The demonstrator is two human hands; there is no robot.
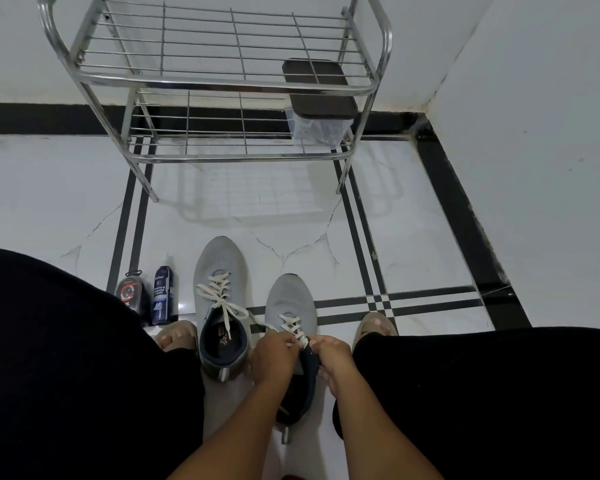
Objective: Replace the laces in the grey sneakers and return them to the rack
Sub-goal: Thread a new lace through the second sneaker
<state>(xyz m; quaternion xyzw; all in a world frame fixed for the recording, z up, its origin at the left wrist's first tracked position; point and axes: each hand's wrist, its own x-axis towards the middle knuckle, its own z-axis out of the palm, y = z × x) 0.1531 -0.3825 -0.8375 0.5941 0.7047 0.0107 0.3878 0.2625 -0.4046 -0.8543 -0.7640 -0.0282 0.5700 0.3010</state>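
Two grey sneakers stand on the floor between my knees, toes pointing away. The left sneaker is laced with a white lace tied in a loose bow. The right sneaker has a white lace threaded through its upper eyelets. My left hand pinches the lace at the shoe's tongue. My right hand grips the other side of the lace at the dark collar. The metal shoe rack stands ahead against the wall.
A dark-lidded clear box sits on the rack's lower shelf at the right. A blue cleaner bottle and a small polish container stand left of the sneakers. My feet in beige sandals flank the shoes. A wall corner rises at the right.
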